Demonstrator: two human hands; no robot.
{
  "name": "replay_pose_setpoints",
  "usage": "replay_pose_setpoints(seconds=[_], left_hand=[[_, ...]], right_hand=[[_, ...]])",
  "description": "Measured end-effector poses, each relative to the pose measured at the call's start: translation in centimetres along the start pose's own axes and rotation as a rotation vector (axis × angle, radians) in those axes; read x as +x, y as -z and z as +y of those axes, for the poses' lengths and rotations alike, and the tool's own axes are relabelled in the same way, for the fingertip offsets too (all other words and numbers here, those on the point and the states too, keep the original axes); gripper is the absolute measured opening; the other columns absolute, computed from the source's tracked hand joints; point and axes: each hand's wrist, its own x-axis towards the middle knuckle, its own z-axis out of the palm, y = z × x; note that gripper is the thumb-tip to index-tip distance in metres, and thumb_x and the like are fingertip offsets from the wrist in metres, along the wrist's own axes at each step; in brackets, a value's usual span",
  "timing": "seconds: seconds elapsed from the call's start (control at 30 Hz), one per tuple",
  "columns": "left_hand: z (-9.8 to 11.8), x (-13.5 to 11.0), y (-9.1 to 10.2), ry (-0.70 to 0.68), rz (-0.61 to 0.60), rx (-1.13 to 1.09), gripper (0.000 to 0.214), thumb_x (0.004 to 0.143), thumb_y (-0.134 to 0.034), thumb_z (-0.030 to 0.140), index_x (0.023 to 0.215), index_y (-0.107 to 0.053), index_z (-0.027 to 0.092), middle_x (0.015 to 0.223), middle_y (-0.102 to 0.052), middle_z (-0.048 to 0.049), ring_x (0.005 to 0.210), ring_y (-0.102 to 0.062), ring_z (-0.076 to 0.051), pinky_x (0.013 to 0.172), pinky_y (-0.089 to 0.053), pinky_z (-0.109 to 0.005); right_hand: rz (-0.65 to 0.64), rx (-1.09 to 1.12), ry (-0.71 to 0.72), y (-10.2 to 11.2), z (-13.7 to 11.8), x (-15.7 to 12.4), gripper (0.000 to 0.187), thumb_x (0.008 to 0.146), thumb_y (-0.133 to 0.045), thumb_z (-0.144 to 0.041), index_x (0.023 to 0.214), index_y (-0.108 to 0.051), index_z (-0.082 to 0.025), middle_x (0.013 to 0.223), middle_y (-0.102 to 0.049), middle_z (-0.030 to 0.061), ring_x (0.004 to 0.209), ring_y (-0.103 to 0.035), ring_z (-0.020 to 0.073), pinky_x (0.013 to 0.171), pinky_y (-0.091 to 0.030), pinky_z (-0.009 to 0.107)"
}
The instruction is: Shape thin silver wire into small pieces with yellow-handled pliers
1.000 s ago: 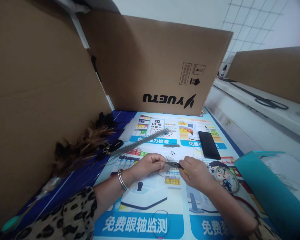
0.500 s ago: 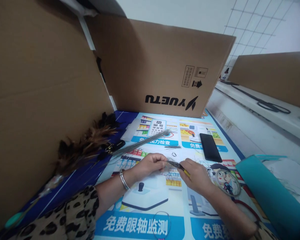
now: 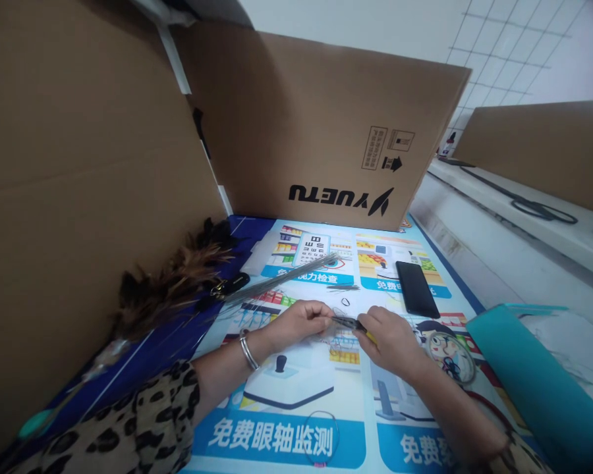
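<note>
**Pliers held between both hands over the poster**

Pliers point(image 3: 348, 323) with dark jaws and a yellow handle are held low over the middle of the desk point(image 3: 212, 329), just above the printed poster point(image 3: 286, 434) that covers it. The right hand point(image 3: 393, 339) is wrapped round the handle, its grip closed on the pliers. The left hand point(image 3: 301, 321) is brought up to the tip of the pliers, its grip pinched shut with thumb and fingers together. What is caught there is too small to be made out. A metal bangle point(image 3: 248, 351) is worn on the left wrist.

A bundle of thin straight wires point(image 3: 281, 280) is laid slantwise just beyond the left hand, and a feather duster point(image 3: 172, 286) is seen at the left edge. A small dark ring point(image 3: 344, 302) lies just behind the pliers. A black phone point(image 3: 416, 288) is placed face down beyond the right hand. A teal bag point(image 3: 534, 368) lies to the right. Cardboard sheets point(image 3: 316, 125) are stood along the back and left of the desk.
</note>
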Motion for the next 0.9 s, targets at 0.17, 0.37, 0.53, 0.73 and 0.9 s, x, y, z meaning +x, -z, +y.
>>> replay_pose_setpoints(seconds=[0.17, 0.37, 0.53, 0.73, 0.9], left_hand=[[-0.08, 0.02, 0.11, 0.011, -0.023, 0.043, 0.018, 0.076, -0.054, 0.030, 0.079, -0.057, 0.012, 0.063, -0.054, 0.0003, 0.048, -0.039, -0.005, 0.047, -0.028, -0.017], [-0.05, 0.06, 0.04, -0.013, -0.027, 0.054, 0.014, 0.076, -0.052, 0.026, 0.077, -0.056, 0.012, 0.061, -0.053, 0.0009, 0.048, -0.038, -0.005, 0.047, -0.028, -0.017], [0.05, -0.01, -0.02, -0.012, -0.011, 0.070, 0.014, 0.075, -0.052, 0.026, 0.078, -0.056, 0.013, 0.061, -0.052, 0.0011, 0.048, -0.039, -0.005, 0.047, -0.028, -0.017], [0.30, -0.09, 0.02, -0.022, -0.016, 0.081, 0.014, 0.075, -0.052, 0.025, 0.076, -0.056, 0.012, 0.061, -0.053, 0.0010, 0.050, -0.041, -0.006, 0.048, -0.029, -0.017], [0.24, -0.07, 0.00, -0.004, -0.010, 0.088, 0.013, 0.074, -0.053, 0.026, 0.076, -0.056, 0.013, 0.060, -0.052, 0.0016, 0.048, -0.040, -0.005, 0.047, -0.030, -0.017]], right_hand=[[-0.001, -0.093, 0.028, 0.54, 0.00, 0.01, 0.019, 0.085, -0.040, -0.032, 0.084, -0.054, -0.019, 0.080, -0.051, 0.0052, 0.078, -0.043, 0.0166, 0.066, -0.026, 0.027], [-0.014, -0.138, 0.033, 0.83, -0.14, 0.14, 0.019, 0.085, -0.040, -0.032, 0.084, -0.054, -0.019, 0.080, -0.051, 0.0055, 0.078, -0.043, 0.0169, 0.065, -0.025, 0.027], [-0.013, -0.133, 0.029, 0.73, -0.13, 0.21, 0.018, 0.085, -0.041, -0.032, 0.083, -0.054, -0.019, 0.079, -0.051, 0.0054, 0.077, -0.044, 0.0164, 0.064, -0.025, 0.026], [-0.046, -0.121, 0.012, 0.57, -0.24, 0.18, 0.021, 0.086, -0.038, -0.034, 0.082, -0.053, -0.020, 0.080, -0.052, 0.0049, 0.076, -0.045, 0.0161, 0.062, -0.025, 0.026], [-0.068, -0.108, 0.002, 0.50, -0.36, 0.15, 0.021, 0.086, -0.038, -0.035, 0.082, -0.052, -0.019, 0.080, -0.052, 0.0048, 0.077, -0.046, 0.0158, 0.062, -0.026, 0.025]])
